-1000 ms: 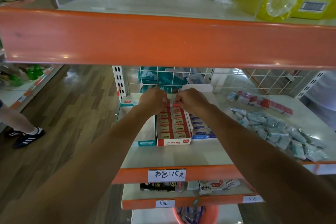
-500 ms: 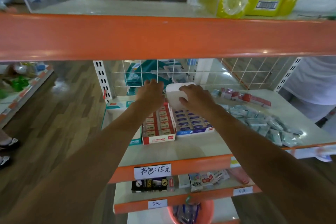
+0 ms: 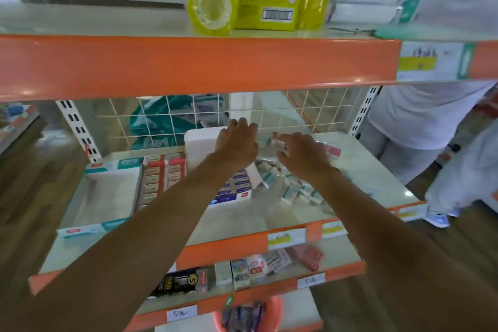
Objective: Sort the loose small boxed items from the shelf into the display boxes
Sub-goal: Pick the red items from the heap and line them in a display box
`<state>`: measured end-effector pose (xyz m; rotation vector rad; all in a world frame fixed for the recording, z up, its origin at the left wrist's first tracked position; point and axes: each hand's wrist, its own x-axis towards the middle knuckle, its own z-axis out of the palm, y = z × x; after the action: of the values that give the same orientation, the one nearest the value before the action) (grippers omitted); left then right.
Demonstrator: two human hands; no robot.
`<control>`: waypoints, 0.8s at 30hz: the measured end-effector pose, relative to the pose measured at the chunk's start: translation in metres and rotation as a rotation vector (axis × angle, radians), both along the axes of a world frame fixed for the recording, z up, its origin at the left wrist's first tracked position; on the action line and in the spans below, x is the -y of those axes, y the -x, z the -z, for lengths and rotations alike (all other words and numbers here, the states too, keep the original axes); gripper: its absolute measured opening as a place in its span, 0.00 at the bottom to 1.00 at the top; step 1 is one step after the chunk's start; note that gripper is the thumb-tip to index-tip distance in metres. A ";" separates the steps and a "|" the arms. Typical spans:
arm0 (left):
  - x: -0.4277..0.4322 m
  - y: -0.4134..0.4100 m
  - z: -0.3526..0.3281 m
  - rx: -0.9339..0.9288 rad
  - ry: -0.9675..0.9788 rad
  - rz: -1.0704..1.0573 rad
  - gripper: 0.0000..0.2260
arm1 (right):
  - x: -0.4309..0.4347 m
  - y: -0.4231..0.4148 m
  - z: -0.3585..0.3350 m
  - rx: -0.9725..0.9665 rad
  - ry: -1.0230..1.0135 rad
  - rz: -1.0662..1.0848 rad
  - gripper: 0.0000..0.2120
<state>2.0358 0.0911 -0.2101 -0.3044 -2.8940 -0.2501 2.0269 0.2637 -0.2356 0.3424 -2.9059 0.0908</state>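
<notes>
The loose small boxes (image 3: 292, 187) lie just right of the blue display box (image 3: 233, 193). The right hand (image 3: 304, 155) is nearer, above them, fingers curled; whether it grips 1 cannot be told. The left hand (image 3: 237, 143) is relaxed, holding nothing.

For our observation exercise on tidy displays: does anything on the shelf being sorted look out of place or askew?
The loose small boxes lie in a jumbled heap on the right of the shelf, tilted every way, while the red display box and blue display box hold neat rows. The teal display box looks empty.
</notes>
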 end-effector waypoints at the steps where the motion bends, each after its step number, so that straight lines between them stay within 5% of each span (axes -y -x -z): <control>1: -0.011 0.002 0.000 0.001 0.009 0.007 0.15 | -0.012 0.001 0.000 0.017 0.000 0.016 0.19; 18: -0.130 0.038 0.022 0.040 0.034 0.045 0.14 | -0.149 0.047 0.040 0.275 0.146 0.101 0.20; 24: -0.166 0.052 0.034 0.101 0.082 0.093 0.18 | -0.169 0.057 0.054 0.219 0.187 0.083 0.13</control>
<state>1.9838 0.2573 -0.2439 -0.4540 -2.9989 -0.1675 1.9699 0.4325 -0.2891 0.1906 -3.0888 0.4088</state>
